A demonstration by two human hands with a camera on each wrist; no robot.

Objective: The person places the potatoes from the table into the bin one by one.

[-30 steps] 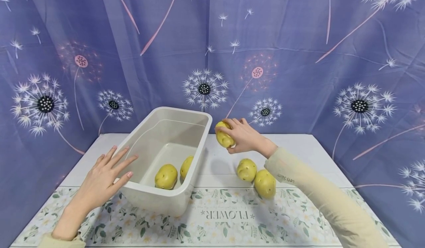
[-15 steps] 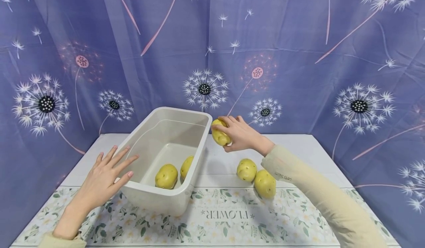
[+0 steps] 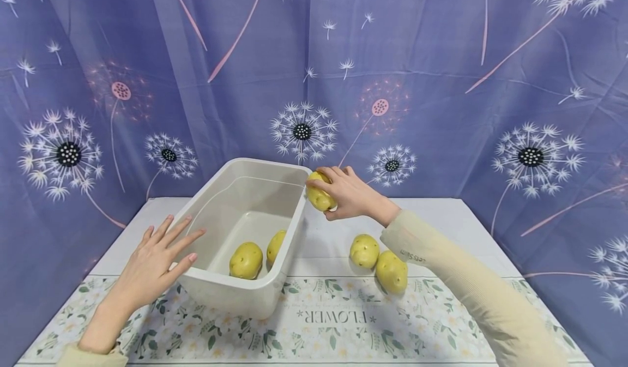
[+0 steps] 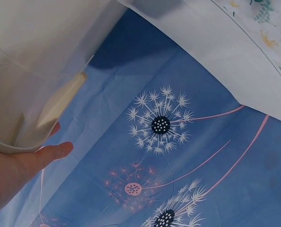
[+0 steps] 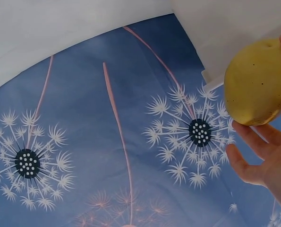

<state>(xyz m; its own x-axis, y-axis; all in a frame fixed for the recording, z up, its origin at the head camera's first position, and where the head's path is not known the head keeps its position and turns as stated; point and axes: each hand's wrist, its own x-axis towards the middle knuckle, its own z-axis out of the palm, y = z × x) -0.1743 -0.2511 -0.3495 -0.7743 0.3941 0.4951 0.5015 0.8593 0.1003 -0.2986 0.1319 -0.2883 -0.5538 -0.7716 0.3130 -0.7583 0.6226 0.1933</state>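
Note:
My right hand grips a yellow potato from above, thumb on the near side, beside the far right corner of a light grey bin. In the right wrist view the potato shows smooth with small dark spots, fingers along its lower side. The left hand rests with spread, straight fingers over the bin's near left rim; its fingers reach past the rim in the left wrist view. Inside the bin lie a potato and another potato, partly hidden by the wall.
Two more potatoes, a left one and a right one, lie together on the table right of the bin. A floral mat covers the front of the white table. A blue dandelion curtain hangs behind and at both sides.
The right hand has carried its potato left and slightly up, from apart from the bin to its right rim. The left hand and the other potatoes stay where they were.

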